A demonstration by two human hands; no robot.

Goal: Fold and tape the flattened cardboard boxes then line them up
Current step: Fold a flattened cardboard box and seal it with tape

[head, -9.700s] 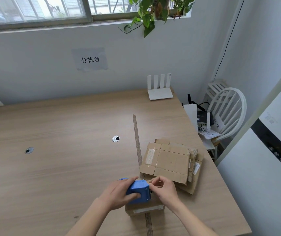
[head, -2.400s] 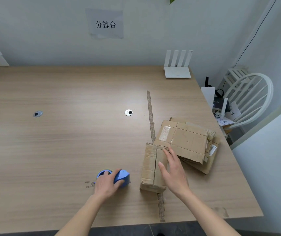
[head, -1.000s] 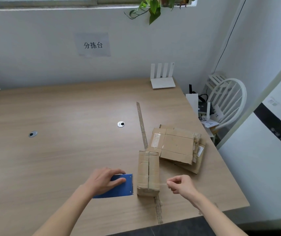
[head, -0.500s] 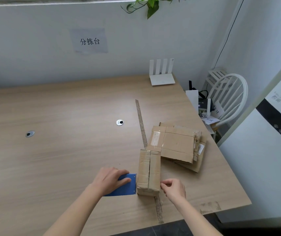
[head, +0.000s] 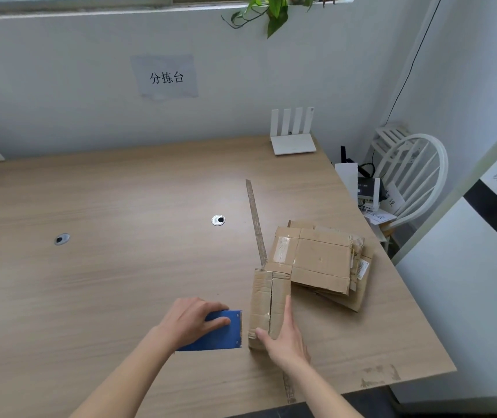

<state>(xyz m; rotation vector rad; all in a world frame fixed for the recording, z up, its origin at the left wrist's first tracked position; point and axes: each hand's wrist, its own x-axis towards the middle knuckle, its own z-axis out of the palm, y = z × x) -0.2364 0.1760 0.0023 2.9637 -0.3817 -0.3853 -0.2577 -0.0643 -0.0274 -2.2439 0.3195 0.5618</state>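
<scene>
Head view, near field: my left hand grips the blue tape dispenser, fingers curled over its top, its toothed edge facing the box just beside it to the right. My right hand lies flat along the right side of the folded cardboard box, fingers straight, thumb across the near end; it presses and pinches nothing.

Box sits on the worktop near the front edge, long axis running away from me, centre seam along that axis. It lies between my two hands: right hand touching, left hand near but apart. Judgement: tape must run along the seam, so the dispenser travels over the box from the left while the right hand steadies it.

Beyond, touching the box's far right corner: stack of flattened boxes, not yet folded. Worn tape strip on the worktop runs away from the box's far end. Far edge: white router.
</scene>
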